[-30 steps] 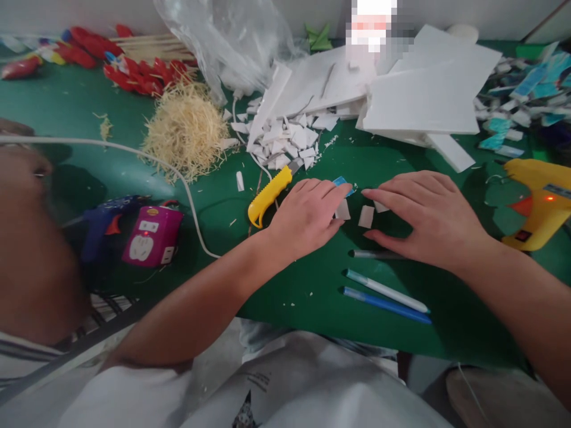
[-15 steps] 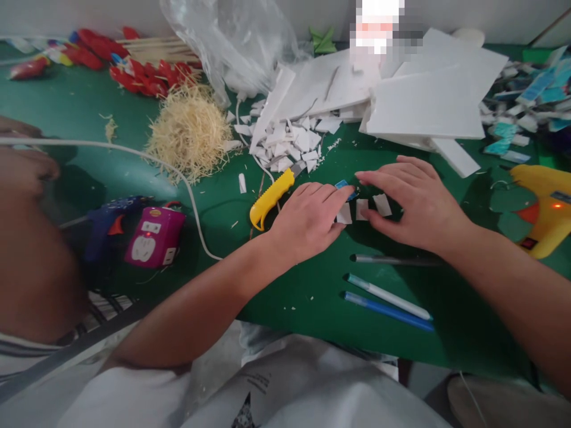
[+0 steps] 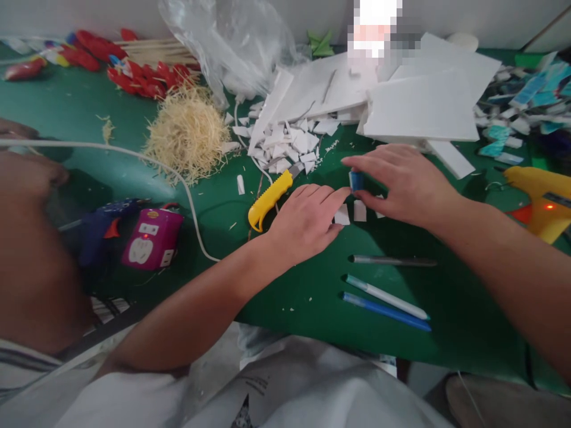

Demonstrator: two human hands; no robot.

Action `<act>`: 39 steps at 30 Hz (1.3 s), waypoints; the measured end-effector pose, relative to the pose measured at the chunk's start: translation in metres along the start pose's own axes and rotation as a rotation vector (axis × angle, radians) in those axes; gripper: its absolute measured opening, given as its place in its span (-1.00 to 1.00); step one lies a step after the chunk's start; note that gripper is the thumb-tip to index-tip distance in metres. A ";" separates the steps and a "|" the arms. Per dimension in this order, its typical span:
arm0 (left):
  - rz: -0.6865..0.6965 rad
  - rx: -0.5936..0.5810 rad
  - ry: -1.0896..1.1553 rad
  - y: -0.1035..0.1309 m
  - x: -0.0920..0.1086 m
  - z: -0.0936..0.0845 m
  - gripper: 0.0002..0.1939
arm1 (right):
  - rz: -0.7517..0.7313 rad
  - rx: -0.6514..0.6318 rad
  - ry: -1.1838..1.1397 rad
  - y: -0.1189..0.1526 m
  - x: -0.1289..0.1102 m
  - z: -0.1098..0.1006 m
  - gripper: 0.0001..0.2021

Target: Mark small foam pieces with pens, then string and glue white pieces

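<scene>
Between the thumb and fingers of my right hand (image 3: 404, 184) is a small blue-faced foam piece (image 3: 355, 181), tipped up off the green table. My left hand (image 3: 301, 220) rests palm down with its fingers stretched out, the index fingertip at the blue piece's left edge. Just below the fingertips lie small white foam squares (image 3: 360, 210) in a row; my right thumb partly covers the one on the right. A yellow utility knife (image 3: 270, 199) lies left of my left hand, blade pointing away. Several pens (image 3: 387, 310) lie nearer the table's front edge.
White foam scraps (image 3: 289, 142) and larger foam sheets (image 3: 423, 104) sit at the back. Straw-like shreds (image 3: 187, 134) are heaped to the left. A lit yellow glue gun (image 3: 542, 199) stands right. A white cable (image 3: 178, 175) runs past a magenta power socket (image 3: 154, 238) and another person's arm (image 3: 35, 238).
My right hand has moved slightly left and lifted the blue piece, which lay flatter under the left fingertips before. The left hand has stayed nearly still.
</scene>
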State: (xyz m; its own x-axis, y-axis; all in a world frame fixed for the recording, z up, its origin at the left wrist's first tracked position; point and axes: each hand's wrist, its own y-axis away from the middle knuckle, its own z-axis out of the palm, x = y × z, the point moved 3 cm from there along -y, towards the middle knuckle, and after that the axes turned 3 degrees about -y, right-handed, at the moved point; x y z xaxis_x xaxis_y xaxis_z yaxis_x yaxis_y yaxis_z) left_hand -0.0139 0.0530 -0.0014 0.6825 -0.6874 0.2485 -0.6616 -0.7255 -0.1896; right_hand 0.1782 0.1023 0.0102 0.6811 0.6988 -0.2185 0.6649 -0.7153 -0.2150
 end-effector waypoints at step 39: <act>0.008 -0.006 0.008 -0.002 0.001 0.000 -0.53 | 0.022 0.103 0.375 0.060 -0.002 -0.027 -0.77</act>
State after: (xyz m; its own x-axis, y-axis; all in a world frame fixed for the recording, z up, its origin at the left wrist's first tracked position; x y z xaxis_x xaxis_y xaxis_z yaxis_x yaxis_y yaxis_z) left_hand -0.0116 0.0541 -0.0012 0.6745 -0.6931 0.2542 -0.6693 -0.7194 -0.1855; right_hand 0.2252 0.0577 0.0232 0.7724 0.6206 0.1351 0.6276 -0.7131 -0.3124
